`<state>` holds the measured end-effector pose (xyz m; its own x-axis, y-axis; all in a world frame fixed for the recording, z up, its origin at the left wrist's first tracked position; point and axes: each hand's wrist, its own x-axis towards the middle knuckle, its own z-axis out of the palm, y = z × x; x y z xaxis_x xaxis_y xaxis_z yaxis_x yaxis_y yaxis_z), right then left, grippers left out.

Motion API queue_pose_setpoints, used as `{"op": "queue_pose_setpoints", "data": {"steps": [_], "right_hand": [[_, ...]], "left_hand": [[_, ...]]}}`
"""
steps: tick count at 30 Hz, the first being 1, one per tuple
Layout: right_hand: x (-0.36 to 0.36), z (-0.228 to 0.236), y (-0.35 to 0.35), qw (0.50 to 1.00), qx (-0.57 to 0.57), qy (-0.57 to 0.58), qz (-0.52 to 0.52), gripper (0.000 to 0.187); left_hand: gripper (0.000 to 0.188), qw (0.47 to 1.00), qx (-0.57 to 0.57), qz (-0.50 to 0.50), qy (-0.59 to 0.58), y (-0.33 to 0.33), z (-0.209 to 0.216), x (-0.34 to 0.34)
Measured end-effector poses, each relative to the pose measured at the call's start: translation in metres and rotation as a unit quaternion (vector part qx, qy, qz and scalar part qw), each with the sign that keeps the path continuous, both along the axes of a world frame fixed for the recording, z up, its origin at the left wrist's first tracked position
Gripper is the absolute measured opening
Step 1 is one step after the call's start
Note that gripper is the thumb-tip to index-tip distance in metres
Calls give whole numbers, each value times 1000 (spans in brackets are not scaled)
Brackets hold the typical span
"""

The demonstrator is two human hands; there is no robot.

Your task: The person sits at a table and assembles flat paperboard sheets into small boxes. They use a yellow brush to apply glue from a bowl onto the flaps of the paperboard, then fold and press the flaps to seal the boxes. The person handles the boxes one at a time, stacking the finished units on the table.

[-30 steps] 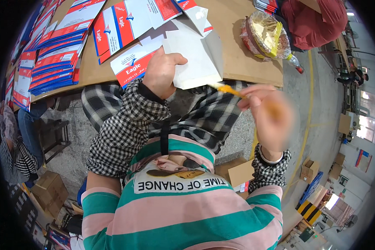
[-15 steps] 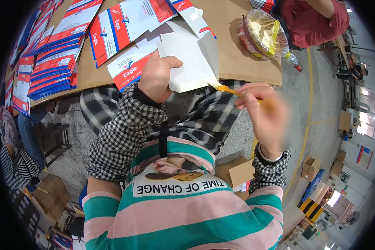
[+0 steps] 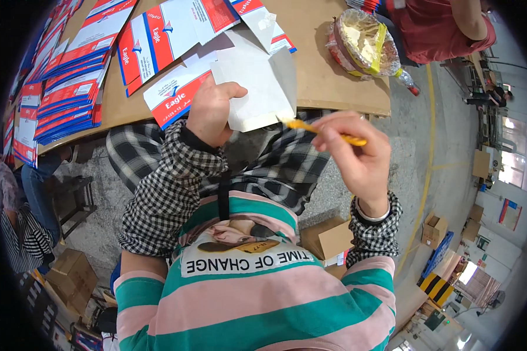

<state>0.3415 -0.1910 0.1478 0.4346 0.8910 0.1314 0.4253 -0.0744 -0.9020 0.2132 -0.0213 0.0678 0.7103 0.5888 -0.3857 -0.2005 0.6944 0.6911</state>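
My left hand (image 3: 209,112) is closed on the left side of a flattened carton (image 3: 255,96), thumb across its plain white-grey inner face. The carton tilts over the table's front edge. In my right hand (image 3: 357,155) is a slim yellow brush (image 3: 303,126), pinched between thumb and fingers with its handle end showing. The brush's pale tip is at the carton's lower right corner; I cannot tell whether it touches. Beneath and behind the carton lie other red, white and blue flat cartons (image 3: 175,96).
Stacks of flat cartons (image 3: 70,99) fill the table's left side. At the right of the table (image 3: 319,76) stands a plastic-lined tub (image 3: 363,47) of cream-coloured paste, a bottle (image 3: 407,82) beside it. A co-worker in a red top (image 3: 439,29) is beyond. An open cardboard box (image 3: 328,234) is below.
My right hand and the brush have moved slightly left along the carton's lower edge, and more of the brush handle shows. My left hand keeps its hold. The whole view has shifted a little.
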Motion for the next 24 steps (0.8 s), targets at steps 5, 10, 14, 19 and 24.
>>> {"op": "queue_pose_setpoints", "data": {"steps": [5, 10, 14, 19, 24], "right_hand": [[-1, 12, -8, 998, 42, 35, -30, 4], [0, -3, -3, 1000, 15, 21, -6, 5], [4, 7, -9, 998, 41, 36, 13, 4], [15, 21, -7, 982, 173, -1, -72, 14], [32, 16, 23, 970, 204, -31, -129, 25]], "left_hand": [[46, 1000, -16, -1, 4, 2, -10, 0], [47, 999, -44, -4, -21, 4, -16, -3], [48, 1000, 1, 3, 12, -1, -7, -5], [54, 999, 18, -41, 26, 3, -28, -25], [60, 994, -11, -70, 83, -1, -41, -68]]}}
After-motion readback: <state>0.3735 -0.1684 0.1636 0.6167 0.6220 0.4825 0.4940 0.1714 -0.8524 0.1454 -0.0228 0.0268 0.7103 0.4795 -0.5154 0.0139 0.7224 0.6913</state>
